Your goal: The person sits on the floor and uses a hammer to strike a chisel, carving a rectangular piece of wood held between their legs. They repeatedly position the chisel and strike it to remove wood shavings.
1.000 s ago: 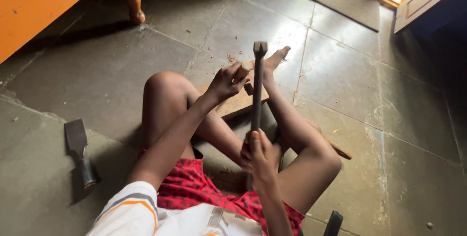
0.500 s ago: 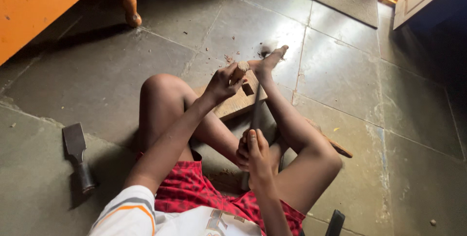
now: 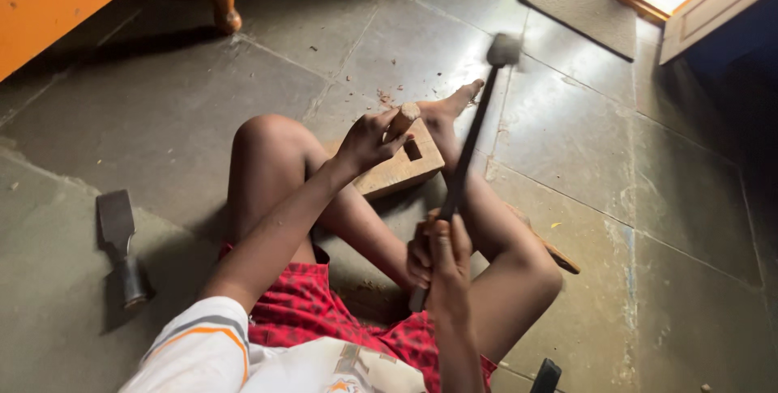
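The left hand (image 3: 369,140) is gripping a wooden-handled chisel (image 3: 401,120), holding it upright on a wooden block (image 3: 403,168) that is lying on the stone floor (image 3: 162,109) between the person's legs. The right hand (image 3: 438,259) is clenching a hammer (image 3: 466,150), its blurred head raised above the block. A broad chisel (image 3: 120,243) is lying by the floor's left edge. A doormat (image 3: 577,6) is lying at the doorway, top right.

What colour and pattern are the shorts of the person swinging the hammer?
Red shorts with a darker check pattern, seen in the head view.
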